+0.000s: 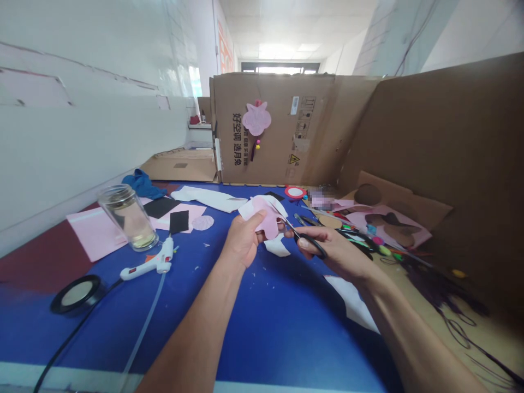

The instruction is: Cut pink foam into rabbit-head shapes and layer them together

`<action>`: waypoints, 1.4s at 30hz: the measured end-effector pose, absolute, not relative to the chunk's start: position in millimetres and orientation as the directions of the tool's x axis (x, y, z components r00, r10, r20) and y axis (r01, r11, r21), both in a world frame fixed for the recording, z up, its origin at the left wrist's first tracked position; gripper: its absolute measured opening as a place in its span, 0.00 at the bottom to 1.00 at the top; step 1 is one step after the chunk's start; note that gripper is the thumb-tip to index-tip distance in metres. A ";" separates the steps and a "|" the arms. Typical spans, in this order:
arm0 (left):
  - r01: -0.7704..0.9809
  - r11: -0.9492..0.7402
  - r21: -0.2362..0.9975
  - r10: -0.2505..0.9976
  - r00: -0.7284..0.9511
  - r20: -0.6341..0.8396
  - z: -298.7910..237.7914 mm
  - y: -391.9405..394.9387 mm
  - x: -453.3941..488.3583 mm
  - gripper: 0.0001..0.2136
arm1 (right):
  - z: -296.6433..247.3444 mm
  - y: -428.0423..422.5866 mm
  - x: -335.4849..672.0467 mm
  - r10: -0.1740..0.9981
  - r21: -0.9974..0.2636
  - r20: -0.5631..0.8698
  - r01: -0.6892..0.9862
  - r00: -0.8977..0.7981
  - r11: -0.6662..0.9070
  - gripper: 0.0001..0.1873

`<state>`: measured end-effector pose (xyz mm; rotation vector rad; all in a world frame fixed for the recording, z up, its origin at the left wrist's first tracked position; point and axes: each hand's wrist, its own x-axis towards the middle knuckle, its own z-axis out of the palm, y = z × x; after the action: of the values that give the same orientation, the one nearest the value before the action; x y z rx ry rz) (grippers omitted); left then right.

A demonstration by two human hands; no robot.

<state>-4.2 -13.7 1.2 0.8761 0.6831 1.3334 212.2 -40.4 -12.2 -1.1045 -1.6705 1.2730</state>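
My left hand [242, 238] pinches a pink felt piece [268, 221] between thumb and fingers, above the middle of the blue table [262, 327]. White backing [251, 206] shows around its far edge. My right hand [327, 248] is closed on the black handles of a pair of scissors [311, 245]. The scissor blades point up and left and meet the right side of the pink piece. Below my hands lies a white scrap [277, 246], and a larger white offcut [352, 303] rests under my right forearm.
On the left stand a glass jar [130, 218], a white glue gun [151, 263] with its cord, and a roll of black tape [77, 295]. Pink sheets [96, 232] and black squares [179, 221] lie behind. Cardboard [311, 131] walls the back; cut cardboard [429, 204] and tools crowd the right.
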 end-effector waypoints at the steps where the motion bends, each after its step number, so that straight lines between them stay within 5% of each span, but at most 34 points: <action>1: -0.528 0.015 0.849 0.990 0.130 0.063 0.9 -13.8 -3.6 0.12 | -12.2 -40.2 212.1 0.936 -0.973 0.061 0.188 -0.348 0.133 0.28; 42: -0.681 0.047 0.731 0.996 -0.024 -0.086 -2.4 -21.9 17.8 0.11 | -14.5 -38.6 205.9 0.946 -0.978 0.082 0.156 -0.315 0.137 0.28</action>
<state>17.8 -21.9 -2.4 0.5700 0.7129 1.4601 205.9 -38.6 -14.5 -1.0886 -1.6232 1.2588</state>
